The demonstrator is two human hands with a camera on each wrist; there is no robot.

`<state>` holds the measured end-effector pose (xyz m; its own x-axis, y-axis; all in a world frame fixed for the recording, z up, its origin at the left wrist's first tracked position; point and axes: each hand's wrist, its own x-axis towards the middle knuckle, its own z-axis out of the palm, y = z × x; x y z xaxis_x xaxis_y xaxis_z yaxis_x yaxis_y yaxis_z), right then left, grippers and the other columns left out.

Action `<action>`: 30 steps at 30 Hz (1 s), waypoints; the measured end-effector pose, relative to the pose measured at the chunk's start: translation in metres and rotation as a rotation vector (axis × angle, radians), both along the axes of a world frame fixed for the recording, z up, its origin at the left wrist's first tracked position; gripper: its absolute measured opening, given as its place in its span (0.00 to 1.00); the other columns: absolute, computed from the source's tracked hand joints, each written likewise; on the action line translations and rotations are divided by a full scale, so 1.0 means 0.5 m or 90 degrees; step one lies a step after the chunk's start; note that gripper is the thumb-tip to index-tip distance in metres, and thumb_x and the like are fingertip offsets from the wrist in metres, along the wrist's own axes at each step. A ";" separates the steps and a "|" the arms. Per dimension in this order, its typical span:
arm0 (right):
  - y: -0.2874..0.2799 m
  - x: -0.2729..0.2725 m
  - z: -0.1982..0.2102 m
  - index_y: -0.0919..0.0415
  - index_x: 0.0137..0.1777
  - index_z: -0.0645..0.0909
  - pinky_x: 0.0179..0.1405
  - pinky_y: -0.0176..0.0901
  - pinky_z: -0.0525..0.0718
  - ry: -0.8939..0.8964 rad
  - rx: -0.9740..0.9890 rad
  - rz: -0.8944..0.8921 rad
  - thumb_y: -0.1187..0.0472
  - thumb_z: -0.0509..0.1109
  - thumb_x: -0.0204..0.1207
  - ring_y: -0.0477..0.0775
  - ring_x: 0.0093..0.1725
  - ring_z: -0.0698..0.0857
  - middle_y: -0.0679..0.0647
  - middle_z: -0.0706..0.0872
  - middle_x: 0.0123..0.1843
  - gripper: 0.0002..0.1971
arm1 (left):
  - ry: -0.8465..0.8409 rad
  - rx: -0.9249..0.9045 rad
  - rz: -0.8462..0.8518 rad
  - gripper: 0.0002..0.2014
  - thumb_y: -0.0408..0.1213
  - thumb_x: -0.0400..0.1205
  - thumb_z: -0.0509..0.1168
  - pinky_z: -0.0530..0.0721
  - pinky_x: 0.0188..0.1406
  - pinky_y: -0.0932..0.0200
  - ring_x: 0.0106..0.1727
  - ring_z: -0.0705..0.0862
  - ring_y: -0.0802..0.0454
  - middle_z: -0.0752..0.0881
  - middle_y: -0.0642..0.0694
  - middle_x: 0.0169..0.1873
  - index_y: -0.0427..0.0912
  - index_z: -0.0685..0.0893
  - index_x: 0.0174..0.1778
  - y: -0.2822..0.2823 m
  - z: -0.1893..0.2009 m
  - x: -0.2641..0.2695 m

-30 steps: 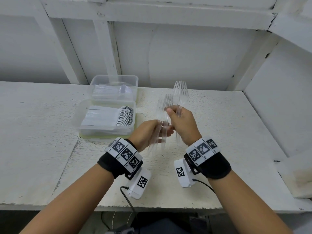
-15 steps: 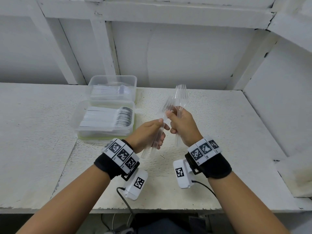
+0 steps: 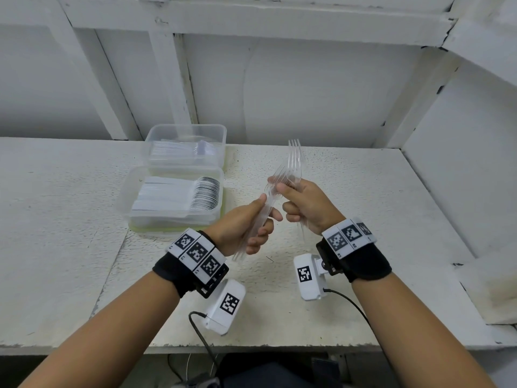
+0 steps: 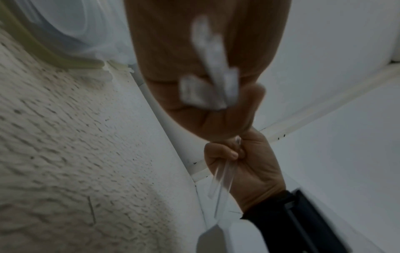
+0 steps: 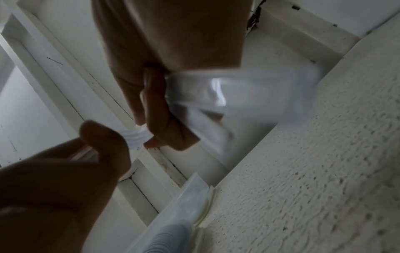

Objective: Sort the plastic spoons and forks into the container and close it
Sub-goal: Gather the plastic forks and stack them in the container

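My right hand [image 3: 303,204] grips a bunch of clear plastic forks [image 3: 293,161], tines pointing up and away, handles hanging below the fist. My left hand [image 3: 251,222] holds a second bunch of clear forks [image 3: 253,225] that slants up toward the right hand, so that the two bunches meet at the tines. To the left on the table, a clear container [image 3: 173,200] holds a neat row of stacked spoons. Behind it, a second clear container [image 3: 186,147] holds more clear cutlery. The left wrist view shows blurred fork handles [image 4: 207,75] in my palm and the right hand [image 4: 242,164] beyond.
The white textured table [image 3: 363,208] is bounded by a white wall behind and a side panel [image 3: 461,169] on the right. A yellowish lid edge [image 3: 167,229] shows under the near container. Cables hang off the front edge below my wrists.
Both hands have drawn closer and lowered a little. The left bunch has tilted so its tines now touch the right hand's forks.
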<state>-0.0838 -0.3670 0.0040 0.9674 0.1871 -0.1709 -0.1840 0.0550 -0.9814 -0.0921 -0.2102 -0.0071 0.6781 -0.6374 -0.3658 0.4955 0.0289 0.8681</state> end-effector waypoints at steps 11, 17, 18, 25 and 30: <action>0.033 -0.015 -0.002 0.53 0.65 0.61 0.17 0.33 0.65 0.022 -0.181 -0.152 0.48 0.60 0.81 0.44 0.25 0.66 0.53 0.75 0.42 0.18 | 0.083 -0.037 0.088 0.14 0.45 0.87 0.49 0.67 0.18 0.69 0.20 0.67 0.60 0.69 0.52 0.24 0.42 0.77 0.51 0.004 -0.009 0.004; 0.047 -0.044 -0.001 0.50 0.62 0.53 0.24 0.34 0.65 -0.011 -0.156 -0.185 0.52 0.55 0.84 0.44 0.29 0.67 0.49 0.70 0.38 0.14 | -0.032 0.001 0.202 0.09 0.38 0.86 0.56 0.77 0.24 0.67 0.24 0.76 0.58 0.75 0.48 0.28 0.39 0.79 0.50 -0.004 -0.018 -0.003; 0.049 -0.046 -0.002 0.49 0.62 0.52 0.25 0.34 0.66 -0.016 -0.154 -0.179 0.52 0.55 0.84 0.44 0.29 0.67 0.49 0.70 0.38 0.14 | -0.035 -0.010 0.210 0.08 0.37 0.86 0.57 0.80 0.25 0.66 0.25 0.78 0.58 0.77 0.47 0.28 0.39 0.79 0.50 -0.006 -0.018 -0.004; 0.056 -0.046 -0.029 0.47 0.63 0.63 0.30 0.37 0.70 -0.047 -0.155 -0.233 0.56 0.55 0.85 0.44 0.31 0.71 0.49 0.74 0.39 0.09 | -0.035 -0.004 0.283 0.06 0.34 0.86 0.58 0.74 0.21 0.68 0.22 0.74 0.59 0.75 0.48 0.26 0.39 0.79 0.46 -0.021 -0.024 -0.009; 0.069 -0.046 -0.045 0.48 0.61 0.67 0.40 0.42 0.78 -0.084 -0.177 -0.295 0.60 0.60 0.83 0.46 0.35 0.78 0.52 0.78 0.40 0.10 | -0.049 -0.004 0.305 0.08 0.32 0.87 0.55 0.82 0.30 0.63 0.27 0.80 0.57 0.77 0.45 0.30 0.38 0.76 0.44 -0.033 -0.030 -0.014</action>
